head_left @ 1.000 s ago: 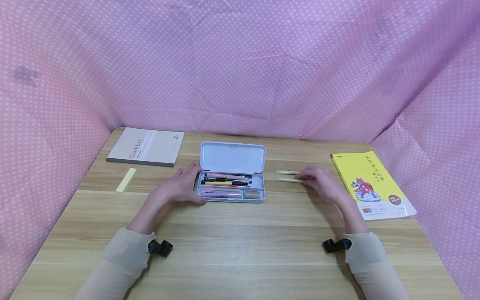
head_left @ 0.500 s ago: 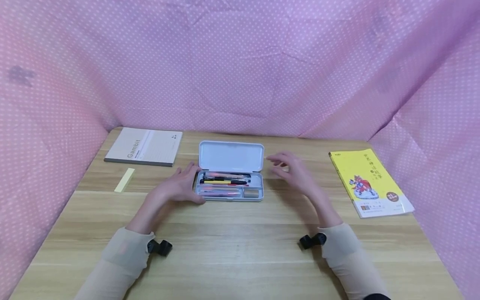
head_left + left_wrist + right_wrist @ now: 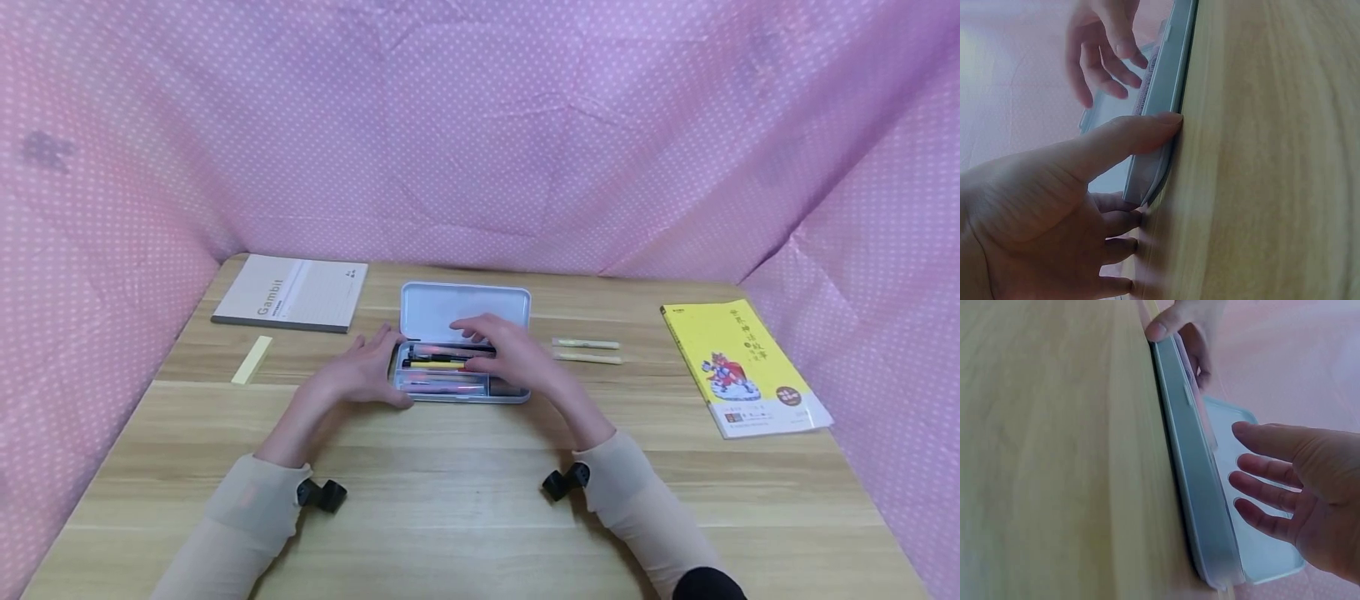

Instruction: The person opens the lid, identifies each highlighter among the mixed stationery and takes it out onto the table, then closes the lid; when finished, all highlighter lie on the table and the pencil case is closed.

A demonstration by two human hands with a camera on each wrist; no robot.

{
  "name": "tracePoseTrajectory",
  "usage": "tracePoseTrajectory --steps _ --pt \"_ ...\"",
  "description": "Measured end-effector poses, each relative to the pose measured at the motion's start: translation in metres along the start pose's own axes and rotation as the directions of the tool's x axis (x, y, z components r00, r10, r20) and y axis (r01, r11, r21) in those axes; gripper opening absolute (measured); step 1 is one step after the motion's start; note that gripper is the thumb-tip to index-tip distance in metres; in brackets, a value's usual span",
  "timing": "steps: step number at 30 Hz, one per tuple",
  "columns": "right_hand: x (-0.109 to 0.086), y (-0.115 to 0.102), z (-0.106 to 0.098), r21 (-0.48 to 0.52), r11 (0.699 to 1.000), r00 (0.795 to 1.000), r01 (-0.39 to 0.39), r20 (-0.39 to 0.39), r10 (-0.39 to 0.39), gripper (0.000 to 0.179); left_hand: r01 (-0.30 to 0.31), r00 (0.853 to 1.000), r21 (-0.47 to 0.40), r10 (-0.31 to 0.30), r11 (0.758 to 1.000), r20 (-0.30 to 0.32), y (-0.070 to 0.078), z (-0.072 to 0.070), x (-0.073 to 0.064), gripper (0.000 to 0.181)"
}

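A light-blue pencil case (image 3: 517,400) lies with its lid (image 3: 423,308) folded back. Inside are several pens (image 3: 435,364) and a clear front section with pinkish pens. My left hand (image 3: 358,375) holds the case at its left end; in the left wrist view, its thumb (image 3: 1147,131) presses the front wall and the other fingers reach round the end. Over the case's right half hovers my right hand (image 3: 517,354), fingers spread with nothing between them, as the right wrist view also shows. It covers part of the pens and of the small brownish block in the right front compartment.
Two thin pale-yellow sticks (image 3: 587,358) lie right of the case. Farther right is a yellow book (image 3: 705,333). To the left lie a pale-yellow strip (image 3: 252,360) and a grey notebook (image 3: 318,292). Pink dotted cloth (image 3: 480,167) hangs behind the wooden table (image 3: 450,500).
My right hand has let go of the two pale-yellow sticks, leaving them on the table, and has moved left over the pencil case. My left hand has stayed at the case's left end.
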State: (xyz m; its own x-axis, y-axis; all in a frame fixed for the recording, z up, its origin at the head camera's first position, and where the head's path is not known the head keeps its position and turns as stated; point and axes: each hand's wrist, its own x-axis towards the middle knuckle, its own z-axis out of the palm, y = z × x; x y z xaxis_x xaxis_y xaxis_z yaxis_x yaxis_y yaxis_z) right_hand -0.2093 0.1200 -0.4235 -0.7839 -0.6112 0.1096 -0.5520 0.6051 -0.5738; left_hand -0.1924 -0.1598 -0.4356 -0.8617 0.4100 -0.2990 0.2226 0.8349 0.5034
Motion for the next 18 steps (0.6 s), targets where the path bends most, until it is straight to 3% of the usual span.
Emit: tracePoseTrajectory --steps 9,18 --pt "0.0051 -0.0028 0.0073 -0.106 0.994 0.999 0.007 0.041 -0.002 0.051 0.007 1.0 0.003 -0.007 1.0 0.011 0.0001 0.0006 0.0028 0.104" --pt "0.0062 -0.0034 0.0102 -0.151 0.988 0.999 0.014 0.049 -0.007 0.037 0.001 1.0 0.002 -0.001 1.0 0.008 0.0002 0.0004 0.0028 0.102"
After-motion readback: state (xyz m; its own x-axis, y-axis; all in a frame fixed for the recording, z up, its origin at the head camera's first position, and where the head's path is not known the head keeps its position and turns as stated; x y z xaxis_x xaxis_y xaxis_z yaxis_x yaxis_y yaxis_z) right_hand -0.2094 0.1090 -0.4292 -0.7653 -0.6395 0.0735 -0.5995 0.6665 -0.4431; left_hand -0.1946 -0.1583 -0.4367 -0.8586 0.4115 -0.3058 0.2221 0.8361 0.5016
